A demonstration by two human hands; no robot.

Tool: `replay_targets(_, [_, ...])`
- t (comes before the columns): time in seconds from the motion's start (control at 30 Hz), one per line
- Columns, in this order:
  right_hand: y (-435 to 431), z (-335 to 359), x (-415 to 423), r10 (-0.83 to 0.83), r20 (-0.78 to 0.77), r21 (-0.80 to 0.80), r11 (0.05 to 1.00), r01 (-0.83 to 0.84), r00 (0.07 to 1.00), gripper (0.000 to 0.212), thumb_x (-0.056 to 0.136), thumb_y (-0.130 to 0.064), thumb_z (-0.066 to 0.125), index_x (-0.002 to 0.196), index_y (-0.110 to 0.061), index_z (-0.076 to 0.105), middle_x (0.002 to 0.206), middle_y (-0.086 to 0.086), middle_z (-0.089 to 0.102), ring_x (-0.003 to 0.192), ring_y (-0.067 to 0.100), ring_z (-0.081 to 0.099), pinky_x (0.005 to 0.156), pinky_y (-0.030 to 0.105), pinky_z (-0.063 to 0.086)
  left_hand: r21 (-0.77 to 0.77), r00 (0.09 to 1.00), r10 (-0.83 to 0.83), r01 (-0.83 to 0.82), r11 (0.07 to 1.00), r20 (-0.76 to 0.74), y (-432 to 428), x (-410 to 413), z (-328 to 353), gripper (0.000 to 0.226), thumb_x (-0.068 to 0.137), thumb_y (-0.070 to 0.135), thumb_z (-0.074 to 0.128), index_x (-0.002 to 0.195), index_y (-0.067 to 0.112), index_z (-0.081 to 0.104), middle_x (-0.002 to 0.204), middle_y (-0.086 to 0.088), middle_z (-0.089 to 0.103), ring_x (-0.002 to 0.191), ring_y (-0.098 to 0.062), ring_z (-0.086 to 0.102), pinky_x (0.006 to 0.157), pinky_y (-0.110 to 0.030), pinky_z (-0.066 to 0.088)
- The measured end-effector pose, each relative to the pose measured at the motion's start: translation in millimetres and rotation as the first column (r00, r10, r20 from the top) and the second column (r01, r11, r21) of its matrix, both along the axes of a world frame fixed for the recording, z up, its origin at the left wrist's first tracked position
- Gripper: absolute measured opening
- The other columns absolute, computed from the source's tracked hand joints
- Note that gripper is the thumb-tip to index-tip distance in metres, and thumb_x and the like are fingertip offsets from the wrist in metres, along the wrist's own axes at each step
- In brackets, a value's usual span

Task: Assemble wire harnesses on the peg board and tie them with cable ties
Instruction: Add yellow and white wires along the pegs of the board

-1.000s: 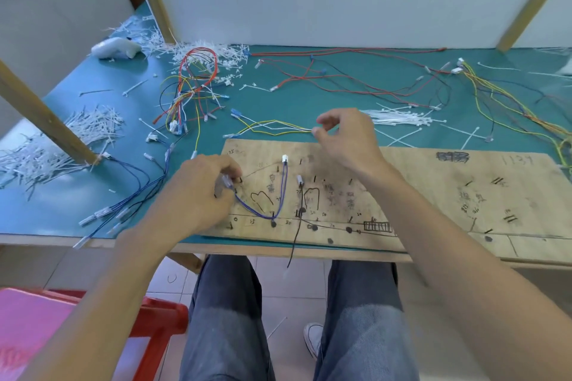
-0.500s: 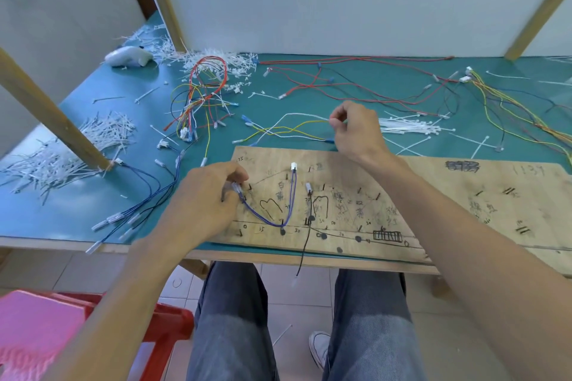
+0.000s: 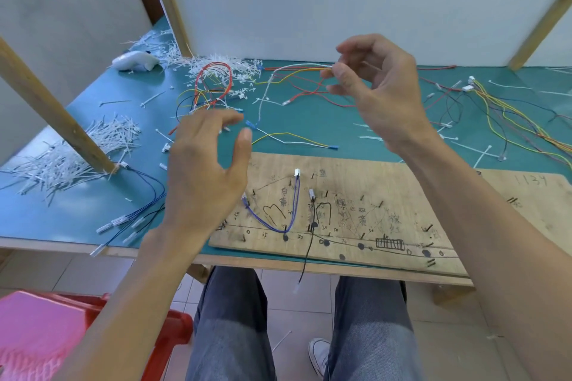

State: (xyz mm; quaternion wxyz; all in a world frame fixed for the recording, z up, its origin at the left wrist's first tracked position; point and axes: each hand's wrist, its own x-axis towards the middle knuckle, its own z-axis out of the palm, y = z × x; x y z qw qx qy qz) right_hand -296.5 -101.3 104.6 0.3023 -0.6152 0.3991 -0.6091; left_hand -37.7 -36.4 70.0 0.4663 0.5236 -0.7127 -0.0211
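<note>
So the tabletop (image 3: 93, 213) is flat teal. The board (image 3: 464, 195) on it is pale tan plywood, scribbled all over with black marker lines, numbers and dots. On the board there's a blue-purple wire (image 3: 295, 201) with a white plug (image 3: 297, 172), plus a black wire (image 3: 309, 254) hanging over the front edge. The wires (image 3: 305, 70) pinched in the right hand (image 3: 380, 86) are white and yellow-orange. The cable ties (image 3: 62, 161) by the left edge are white, and there's a red wire loop (image 3: 213, 71) near the back edge. The stool (image 3: 167, 328) is red with a pink top, jeans (image 3: 371, 334) faded blue-grey.
</note>
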Motion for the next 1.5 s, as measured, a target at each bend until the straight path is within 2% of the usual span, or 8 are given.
replay_targets(0.17, [32,23,11,0.138,0.118,-0.020,0.990,-0.136,0.983,0.031,0.093,-0.004,0.076,0.121,-0.003,0.063,0.088,0.007,0.067,0.098,0.038,0.076,0.083,0.049,0.064,-0.014,0.978,-0.014,0.017,1.000,0.206,-15,-25,42,0.035,0.100,0.040,0.065,0.126,0.017,0.066,0.125,0.003,0.067,0.125,-0.021,0.055,0.108,-0.039,0.043])
replay_targets(0.33, [58,26,22,0.122,0.202,0.034,0.991,-0.131,0.972,0.033,0.096,-0.001,0.072,0.127,-0.001,0.059,0.086,0.008,0.068,0.087,0.036,0.078,0.071,0.041,0.063,0.363,0.918,-0.250,0.356,0.861,-0.307,6,-40,35,0.022,0.110,0.023,0.053,0.095,0.009,0.062,0.073,0.000,0.077,0.064,-0.016,0.075,0.064,-0.029,0.053])
replay_targets(0.47, [72,18,26,0.099,0.208,0.106,0.987,-0.123,0.973,0.028,0.096,-0.003,0.073,0.122,0.000,0.062,0.090,0.015,0.064,0.069,0.028,0.072,0.059,0.034,0.058,0.432,0.783,-0.233,0.534,0.727,-0.577,36,-40,25,0.028,0.114,0.026,0.044,0.100,0.007,0.060,0.058,-0.012,0.065,0.033,-0.026,0.054,0.041,-0.024,0.041])
replay_targets(0.77, [95,-4,21,0.454,0.257,0.271,0.813,-0.515,0.853,0.012,0.086,-0.012,0.077,0.098,-0.009,0.077,0.089,0.015,0.076,0.073,0.027,0.074,0.059,0.029,0.060,0.358,0.380,-0.064,0.906,0.226,-0.923,79,-12,-5,0.017,0.108,0.025,0.058,0.121,0.030,0.049,0.067,-0.009,0.047,0.025,-0.005,0.020,0.039,-0.013,0.018])
replay_targets(0.93, [94,-17,29,0.380,0.142,0.334,0.851,-0.406,0.914,0.007,0.090,-0.014,0.080,0.092,-0.008,0.077,0.080,0.013,0.073,0.064,0.023,0.066,0.055,0.033,0.059,0.369,0.471,-0.212,0.845,0.387,-0.856,99,-4,-25,0.015,0.106,0.031,0.057,0.110,0.016,0.055,0.096,-0.016,0.065,0.033,-0.014,0.031,0.044,-0.020,0.034])
replay_targets(1.07, [81,-28,34,0.305,-0.026,0.432,0.862,-0.264,0.952,0.016,0.095,-0.015,0.078,0.093,0.000,0.072,0.075,0.008,0.073,0.064,0.019,0.065,0.056,0.035,0.059,0.437,0.492,-0.110,0.840,0.322,-0.863,97,-3,-35,0.065,0.083,0.077,0.064,0.091,0.012,0.063,0.105,-0.021,0.074,0.033,-0.021,0.044,0.040,-0.023,0.035])
replay_targets(1.27, [51,-49,39,0.255,-0.276,0.517,0.852,-0.080,0.927,0.019,0.092,-0.028,0.081,0.092,-0.011,0.073,0.075,0.002,0.079,0.065,0.006,0.067,0.060,0.016,0.047,0.587,0.737,0.041,0.502,0.636,-0.675,109,-18,-68,0.024,0.109,0.038,0.048,0.095,0.019,0.054,0.060,-0.007,0.061,0.047,-0.030,0.060,0.041,-0.033,0.046])
replay_targets(1.5, [22,-80,49,0.159,-0.577,0.405,0.908,0.111,0.801,0.017,0.084,-0.028,0.087,0.087,-0.020,0.073,0.066,-0.009,0.073,0.047,-0.002,0.054,0.059,0.017,0.044,0.642,0.821,0.069,0.388,0.662,-0.567,90,-40,-80,0.014,0.111,0.034,0.045,0.102,0.024,0.048,0.045,-0.006,0.060,0.053,-0.030,0.073,0.053,-0.042,0.057])
